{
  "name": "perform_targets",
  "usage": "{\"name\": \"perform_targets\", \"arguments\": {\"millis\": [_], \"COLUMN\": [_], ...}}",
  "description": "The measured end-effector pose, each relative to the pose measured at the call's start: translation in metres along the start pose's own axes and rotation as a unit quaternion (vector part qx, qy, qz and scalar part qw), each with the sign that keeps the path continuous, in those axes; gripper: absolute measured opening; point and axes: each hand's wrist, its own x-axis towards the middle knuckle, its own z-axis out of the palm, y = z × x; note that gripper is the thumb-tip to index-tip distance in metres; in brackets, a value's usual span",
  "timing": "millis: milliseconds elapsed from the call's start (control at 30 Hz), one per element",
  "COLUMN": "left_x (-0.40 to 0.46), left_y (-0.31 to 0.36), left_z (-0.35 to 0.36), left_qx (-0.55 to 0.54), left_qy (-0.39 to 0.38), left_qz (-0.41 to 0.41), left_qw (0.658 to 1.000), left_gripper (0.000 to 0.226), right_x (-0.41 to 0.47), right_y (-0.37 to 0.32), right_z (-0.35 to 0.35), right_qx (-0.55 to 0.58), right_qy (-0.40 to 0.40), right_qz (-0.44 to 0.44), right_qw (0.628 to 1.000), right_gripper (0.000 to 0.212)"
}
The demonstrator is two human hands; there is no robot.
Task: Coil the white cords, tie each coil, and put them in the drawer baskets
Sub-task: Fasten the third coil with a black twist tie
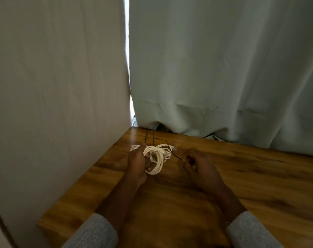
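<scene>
My left hand (136, 162) grips a coil of white cord (156, 161) and holds it upright just above the wooden table (223, 185). Behind the coil, more white cord (165, 149) lies loose on the table. My right hand (196, 166) pinches one end of a thin dark tie (172, 152), which runs up and left toward the coil. Two more thin dark ties (150, 137) lie on the table behind the cords. No drawer or basket is in view.
Pale curtains (214, 68) hang along the table's far edge, and a light fabric panel (53, 86) closes off the left side. The table's left edge runs diagonally toward me. Grey sleeves cover both forearms.
</scene>
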Motion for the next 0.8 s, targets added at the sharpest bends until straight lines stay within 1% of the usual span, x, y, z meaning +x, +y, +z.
{"name": "perform_targets", "arguments": {"millis": [133,233,267,367,467,567,600,667,800], "left_x": [0.009,0.021,0.024,0.034,0.042,0.042,0.041,0.035,0.026], "left_y": [-0.017,-0.027,-0.028,-0.029,-0.028,-0.028,-0.028,-0.030,-0.038], "left_z": [0.048,0.065,0.068,0.072,0.071,0.071,0.072,0.074,0.081], "left_qx": [-0.001,0.004,0.003,0.007,0.017,0.028,0.032,0.052,0.130], "left_qy": [-0.016,-0.013,-0.015,-0.020,-0.024,-0.023,-0.024,-0.032,-0.050], "left_qz": [-0.033,-0.034,-0.036,-0.040,-0.039,-0.035,-0.034,-0.022,0.026], "left_qw": [0.999,0.999,0.999,0.999,0.999,0.999,0.999,0.998,0.990], "left_gripper": [0.031,0.034,0.035,0.040,0.044,0.044,0.043,0.043,0.039], "right_x": [-0.010,-0.012,-0.011,-0.009,-0.006,-0.004,-0.004,-0.003,0.002], "right_y": [0.011,0.020,0.023,0.025,0.024,0.024,0.024,0.024,0.023], "right_z": [-0.005,-0.012,-0.014,-0.016,-0.014,-0.010,-0.009,-0.006,0.000], "right_qx": [-0.005,-0.013,-0.020,-0.053,-0.089,-0.139,-0.155,-0.188,-0.244], "right_qy": [0.030,0.046,0.045,0.022,-0.004,-0.034,-0.032,0.000,0.077], "right_qz": [0.002,-0.001,-0.009,-0.028,-0.035,-0.047,-0.050,-0.044,-0.040], "right_qw": [1.000,0.999,0.999,0.998,0.995,0.989,0.986,0.981,0.966], "right_gripper": [0.003,0.012,0.012,0.005,0.005,0.004,0.003,0.003,0.005]}}
